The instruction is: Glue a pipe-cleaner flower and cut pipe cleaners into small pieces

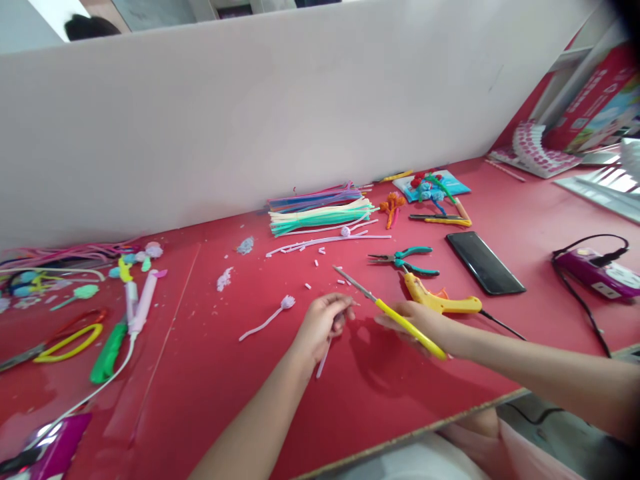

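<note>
My left hand (327, 323) is closed on a pale pink pipe cleaner (323, 360), its lower end hanging below the fingers and a short tip showing past the fingertips. In my right hand (417, 323) is a pair of yellow-handled scissors (400, 320), the blades pointing up and left above the left hand. The blades look nearly together. Several short cut pieces (321, 251) of pipe cleaner lie beyond the hands. Left of my left hand rests a pale pink pipe-cleaner flower (287, 303) on a stem.
A yellow glue gun (440, 297), teal pliers (407, 259) and a black phone (485, 262) lie at right. Bundled pipe cleaners (320, 217) lie before a white partition (250, 120). At left are other scissors (70, 343), a pink-and-white tool (143, 303) and a purple power strip (600, 272) far right.
</note>
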### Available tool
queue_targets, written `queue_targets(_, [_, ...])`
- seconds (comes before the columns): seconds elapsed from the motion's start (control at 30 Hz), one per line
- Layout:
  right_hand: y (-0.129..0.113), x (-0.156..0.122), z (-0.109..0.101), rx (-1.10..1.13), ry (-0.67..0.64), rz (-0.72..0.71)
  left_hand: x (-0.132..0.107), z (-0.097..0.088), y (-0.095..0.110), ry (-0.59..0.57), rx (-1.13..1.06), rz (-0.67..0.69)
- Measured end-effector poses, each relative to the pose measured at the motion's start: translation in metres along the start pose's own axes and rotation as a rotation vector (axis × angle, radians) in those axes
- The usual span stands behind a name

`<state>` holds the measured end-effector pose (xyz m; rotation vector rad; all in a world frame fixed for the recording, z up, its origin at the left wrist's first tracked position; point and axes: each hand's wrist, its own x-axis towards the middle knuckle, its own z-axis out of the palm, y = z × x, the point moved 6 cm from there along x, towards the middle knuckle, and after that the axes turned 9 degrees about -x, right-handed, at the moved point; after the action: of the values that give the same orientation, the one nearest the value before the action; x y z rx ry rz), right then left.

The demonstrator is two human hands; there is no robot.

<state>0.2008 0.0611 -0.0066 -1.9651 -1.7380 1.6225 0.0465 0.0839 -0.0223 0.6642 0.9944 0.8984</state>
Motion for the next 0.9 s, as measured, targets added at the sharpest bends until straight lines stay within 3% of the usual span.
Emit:
queue_targets(0.1, [-0.022, 0.003, -0.006, -0.024, 0.080, -0.213, -0.011, 0.017, -0.004, -0.163, 0.027, -0.088])
queue_targets(0.2, [-0.038, 0.001, -0.005, -0.029, 0.121, -0.363, -0.017, 0.023, -0.005, -0.208, 0.026, -0.119])
queue_targets(0.37, [-0.043, -0.001, -0.001, -0.068, 0.132, -0.387, -0.020, 0.021, -0.004, -0.224, 0.016, -0.147])
queue_targets(0.63, [-0.038, 0.000, -0.012, -0.158, 0.170, -0.415, -0.021, 0.015, -0.001, -0.176, 0.025, -0.078])
queue_targets(0.77, [-0.029, -0.006, -0.018, -0.295, 0.164, -0.348, -0.016, 0.002, 0.013, -0.042, 0.033, 0.072])
queue_targets(0.9, [-0.021, -0.017, -0.016, -0.426, 0.087, -0.367, -0.012, -0.011, 0.023, 0.062, 0.035, 0.167])
